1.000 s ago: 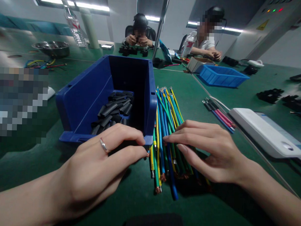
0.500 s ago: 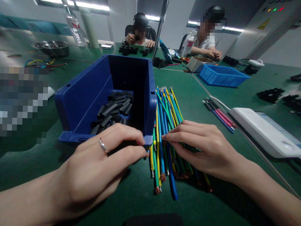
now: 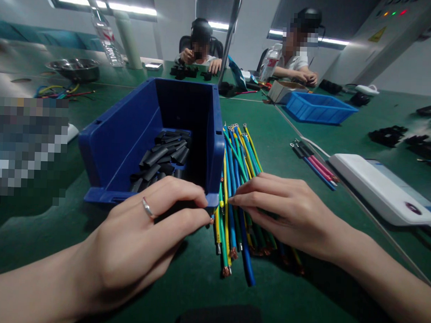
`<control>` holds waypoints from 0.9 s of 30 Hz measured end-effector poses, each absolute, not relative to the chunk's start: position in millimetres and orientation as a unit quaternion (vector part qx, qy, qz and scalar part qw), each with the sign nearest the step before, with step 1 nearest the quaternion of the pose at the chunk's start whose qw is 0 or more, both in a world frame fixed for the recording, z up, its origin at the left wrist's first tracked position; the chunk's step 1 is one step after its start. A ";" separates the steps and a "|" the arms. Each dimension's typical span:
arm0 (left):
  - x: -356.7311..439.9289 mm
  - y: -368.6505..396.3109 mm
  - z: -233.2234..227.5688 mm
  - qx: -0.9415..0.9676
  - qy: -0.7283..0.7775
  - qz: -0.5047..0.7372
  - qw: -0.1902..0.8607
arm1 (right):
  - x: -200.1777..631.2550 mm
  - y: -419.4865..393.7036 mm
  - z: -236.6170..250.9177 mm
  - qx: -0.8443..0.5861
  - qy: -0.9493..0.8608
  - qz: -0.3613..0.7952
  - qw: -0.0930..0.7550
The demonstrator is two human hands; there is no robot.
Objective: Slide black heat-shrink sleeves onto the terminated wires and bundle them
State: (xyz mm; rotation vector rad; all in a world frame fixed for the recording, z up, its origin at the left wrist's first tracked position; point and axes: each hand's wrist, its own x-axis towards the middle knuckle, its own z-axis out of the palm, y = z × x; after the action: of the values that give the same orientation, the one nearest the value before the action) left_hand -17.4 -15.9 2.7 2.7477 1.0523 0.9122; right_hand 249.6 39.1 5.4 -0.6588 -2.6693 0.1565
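Observation:
My left hand [image 3: 142, 243], a ring on one finger, is at the front right corner of a dark blue bin [image 3: 114, 129]. Index finger and thumb close around its lip; the other fingers are hidden below. Short black tubing sleeves [image 3: 159, 155] lie inside the bin. A copper wire end shows beside my left thumb. To the right of the bin lies a bundle of blue, yellow and green cables [image 3: 232, 167], with ring lugs at the far ends and bare copper at several near ends. Over it my right hand [image 3: 287, 211] has its fingertips pressed together; what they pinch is hidden.
Behind the bin are a metal bowl [image 3: 73, 69], a bottle [image 3: 106, 40] and two people at the far side. To the right lie a few lugged cables [image 3: 314, 165], a white device [image 3: 380, 191], a light blue tray [image 3: 319, 107] and black parts [image 3: 386, 135].
My right fingertips have shifted slightly left and toward me over the cables. My left hand and the bin have stayed put.

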 end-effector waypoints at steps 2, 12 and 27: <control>-17.3 -16.1 2.5 0.894 0.340 0.291 0.032 | 249.6 38.6 5.3 -0.237 -0.950 0.056 0.194; -16.5 -15.4 3.2 0.889 0.344 0.300 0.032 | 252.1 37.6 6.2 -0.236 -0.944 0.060 0.223; -17.6 -15.5 3.3 0.891 0.337 0.303 0.031 | 253.0 28.2 20.9 -0.301 -0.854 -0.022 0.424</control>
State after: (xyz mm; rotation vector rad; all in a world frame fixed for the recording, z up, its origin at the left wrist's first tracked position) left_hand -17.6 -15.5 3.3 2.7461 1.0374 0.9334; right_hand 253.0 28.2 20.9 -0.7525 -2.1371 -0.0562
